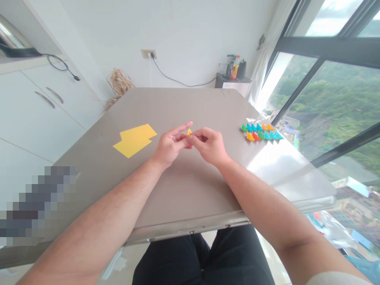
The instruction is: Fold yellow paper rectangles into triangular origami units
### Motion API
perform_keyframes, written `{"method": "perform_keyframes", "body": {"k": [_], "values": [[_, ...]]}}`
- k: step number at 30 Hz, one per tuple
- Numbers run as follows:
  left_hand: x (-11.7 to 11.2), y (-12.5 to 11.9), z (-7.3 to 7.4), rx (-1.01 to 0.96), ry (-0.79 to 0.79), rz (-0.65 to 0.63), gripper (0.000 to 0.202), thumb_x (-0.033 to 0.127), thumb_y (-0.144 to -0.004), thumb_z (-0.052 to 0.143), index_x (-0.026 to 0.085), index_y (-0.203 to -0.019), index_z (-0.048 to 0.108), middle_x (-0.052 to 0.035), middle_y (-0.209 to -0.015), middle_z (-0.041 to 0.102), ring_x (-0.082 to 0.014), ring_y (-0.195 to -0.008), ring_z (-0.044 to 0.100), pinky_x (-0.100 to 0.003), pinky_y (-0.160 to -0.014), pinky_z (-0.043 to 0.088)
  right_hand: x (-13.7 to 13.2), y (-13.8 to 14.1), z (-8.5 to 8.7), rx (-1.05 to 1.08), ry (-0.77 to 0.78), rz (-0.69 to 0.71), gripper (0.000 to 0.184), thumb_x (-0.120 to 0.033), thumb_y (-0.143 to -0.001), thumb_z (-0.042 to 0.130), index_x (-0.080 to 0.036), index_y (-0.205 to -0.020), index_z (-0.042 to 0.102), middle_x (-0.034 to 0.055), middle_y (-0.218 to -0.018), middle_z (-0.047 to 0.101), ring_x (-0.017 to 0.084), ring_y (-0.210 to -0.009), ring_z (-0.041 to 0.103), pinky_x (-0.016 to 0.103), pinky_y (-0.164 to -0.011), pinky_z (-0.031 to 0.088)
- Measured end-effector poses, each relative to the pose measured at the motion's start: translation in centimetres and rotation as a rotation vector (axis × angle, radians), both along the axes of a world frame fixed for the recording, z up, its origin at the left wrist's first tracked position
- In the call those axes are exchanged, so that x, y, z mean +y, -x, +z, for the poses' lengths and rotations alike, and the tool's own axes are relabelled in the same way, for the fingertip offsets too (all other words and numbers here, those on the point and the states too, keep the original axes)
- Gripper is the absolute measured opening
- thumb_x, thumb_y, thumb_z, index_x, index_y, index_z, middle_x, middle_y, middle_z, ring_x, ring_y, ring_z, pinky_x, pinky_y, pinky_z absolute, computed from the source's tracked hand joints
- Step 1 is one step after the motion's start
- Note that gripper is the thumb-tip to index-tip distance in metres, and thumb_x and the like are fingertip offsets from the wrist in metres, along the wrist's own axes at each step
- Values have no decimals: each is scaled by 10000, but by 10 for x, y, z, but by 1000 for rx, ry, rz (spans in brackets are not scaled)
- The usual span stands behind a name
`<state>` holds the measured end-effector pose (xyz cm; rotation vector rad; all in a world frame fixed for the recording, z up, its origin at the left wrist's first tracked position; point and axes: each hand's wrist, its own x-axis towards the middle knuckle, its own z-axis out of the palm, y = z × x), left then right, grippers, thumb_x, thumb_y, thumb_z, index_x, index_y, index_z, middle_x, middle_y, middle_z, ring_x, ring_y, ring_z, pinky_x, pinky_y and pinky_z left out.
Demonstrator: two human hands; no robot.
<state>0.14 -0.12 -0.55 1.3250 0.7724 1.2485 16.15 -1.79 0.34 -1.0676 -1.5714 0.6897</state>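
Between the fingertips of both hands is a small folded yellow paper, held above the middle of the table. My left hand pinches it from the left, with the index finger stretched out past it. From the other side my right hand grips it between thumb and index finger. Most of the paper is hidden by the fingers; only a pointed tip shows. To the left, yellow paper sheets lie flat and overlapping. Two rows of small folded paper boats in green, blue, orange and red stand at the right.
The grey-brown table reaches toward the white wall. A pixelated dark patch covers something at its left edge. Behind it stand a low cabinet with a bottle and dried stalks. Windows line the right side.
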Motion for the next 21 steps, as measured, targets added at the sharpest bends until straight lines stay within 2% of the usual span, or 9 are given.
{"method": "perform_keyframes", "body": {"k": [3, 6, 11, 16, 21], "values": [[0, 4, 2, 32, -34, -79, 332, 322, -776, 826, 222, -1088, 772, -55, -934, 757, -196, -850, 705, -344, -746, 592, 1, -7, 7, 108, 180, 112, 154, -330, -786, 692, -186, -733, 687, -9, -656, 618, 112, -582, 519, 261, -554, 432], [3, 9, 3, 40, -35, -92, 199, 322, -777, 822, 196, -913, 748, -46, -863, 731, -177, -766, 687, -335, -695, 589, 1, -12, 10, 154, 257, 192, 161, -332, -768, 714, -180, -728, 682, 0, -686, 649, 105, -564, 529, 255, -536, 437], [6, 15, 7, 56, 15, -226, 213, 331, -794, 798, 169, -754, 665, -81, -1025, 730, -189, -836, 682, -334, -720, 566, 4, -15, 8, 164, 337, 315, 178, -347, -741, 754, -178, -755, 696, 4, -708, 671, 102, -592, 544, 239, -539, 452], [4, 15, 10, 67, 22, -293, 189, 273, -764, 771, 157, -679, 648, -88, -1108, 699, -205, -822, 685, -361, -742, 538, 5, -14, 5, 169, 366, 413, 177, -322, -716, 761, -182, -694, 654, -1, -672, 665, 101, -607, 535, 227, -538, 441], [4, 13, 8, 84, 8, -251, 177, 242, -739, 741, 159, -630, 628, -89, -1108, 682, -199, -822, 663, -351, -736, 525, 6, -14, 5, 153, 394, 404, 139, -297, -701, 732, -182, -681, 655, 10, -707, 676, 116, -662, 561, 230, -550, 446]]}}
